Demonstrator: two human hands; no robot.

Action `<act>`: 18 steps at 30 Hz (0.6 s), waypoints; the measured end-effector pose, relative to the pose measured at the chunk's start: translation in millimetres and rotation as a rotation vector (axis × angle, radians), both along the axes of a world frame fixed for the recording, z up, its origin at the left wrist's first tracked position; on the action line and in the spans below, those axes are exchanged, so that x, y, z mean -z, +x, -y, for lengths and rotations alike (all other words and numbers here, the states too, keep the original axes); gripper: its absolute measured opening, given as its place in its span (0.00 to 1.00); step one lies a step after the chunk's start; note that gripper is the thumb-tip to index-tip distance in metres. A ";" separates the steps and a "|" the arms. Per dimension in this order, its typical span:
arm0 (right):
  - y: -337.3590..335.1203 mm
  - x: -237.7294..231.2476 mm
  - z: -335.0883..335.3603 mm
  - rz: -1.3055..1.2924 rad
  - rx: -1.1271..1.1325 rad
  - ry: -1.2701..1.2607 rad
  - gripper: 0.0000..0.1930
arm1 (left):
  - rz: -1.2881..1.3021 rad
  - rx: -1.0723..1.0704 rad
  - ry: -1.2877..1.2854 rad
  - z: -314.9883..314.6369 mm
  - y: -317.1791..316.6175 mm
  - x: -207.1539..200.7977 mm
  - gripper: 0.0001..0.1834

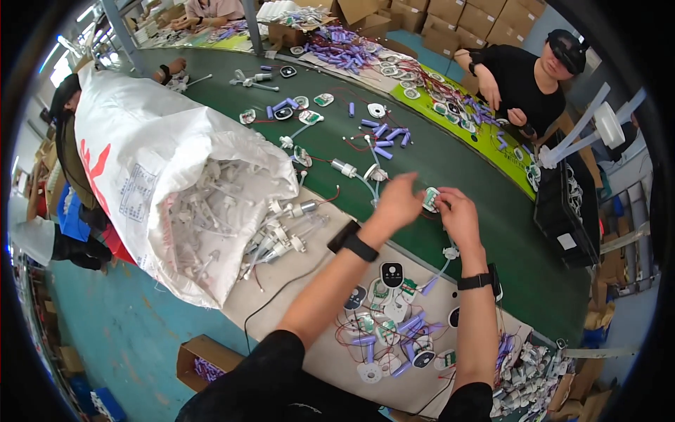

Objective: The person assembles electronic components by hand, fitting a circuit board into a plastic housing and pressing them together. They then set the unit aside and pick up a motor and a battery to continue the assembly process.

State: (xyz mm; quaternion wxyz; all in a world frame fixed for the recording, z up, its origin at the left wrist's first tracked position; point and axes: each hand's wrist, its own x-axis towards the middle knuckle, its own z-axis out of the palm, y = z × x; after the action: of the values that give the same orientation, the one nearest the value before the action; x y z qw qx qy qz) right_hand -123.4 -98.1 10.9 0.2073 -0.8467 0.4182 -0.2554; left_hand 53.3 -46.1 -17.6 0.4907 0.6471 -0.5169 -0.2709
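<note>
The person's right hand [460, 211] has its grip closed on a small green circuit board [430, 200], held at its ten o'clock above the green belt [506, 232]. The board lies at the left hand's [399, 204] three o'clock; whether that hand's grip is closed on anything, one cannot tell. A slight pinch at the edge could let the board slip if bumped. At six o'clock on the worktop [290, 292], purple cells [412, 325] lie among tangled wires [344, 325]; tugging one might drag others and strain their joints.
</note>
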 end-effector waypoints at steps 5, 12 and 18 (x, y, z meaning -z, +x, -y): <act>-9.1 14.7 2.9 -0.112 -0.011 -0.013 0.08 | 0.450 -0.343 0.109 37.6 149.5 -20.8 0.15; -12.8 0.2 -4.6 0.009 -0.050 0.032 0.10 | 0.629 -0.630 0.487 72.8 300.9 15.2 0.22; -17.8 -36.6 -9.1 0.045 -0.081 0.163 0.09 | 0.659 -0.566 0.552 100.1 284.7 12.7 0.23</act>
State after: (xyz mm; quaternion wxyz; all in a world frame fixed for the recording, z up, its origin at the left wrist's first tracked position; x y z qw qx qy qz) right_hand -141.2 -88.9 47.5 0.2949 -0.8373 0.3983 -0.2310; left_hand 338.0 -146.1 -30.3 0.1667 0.9180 -0.3581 -0.0356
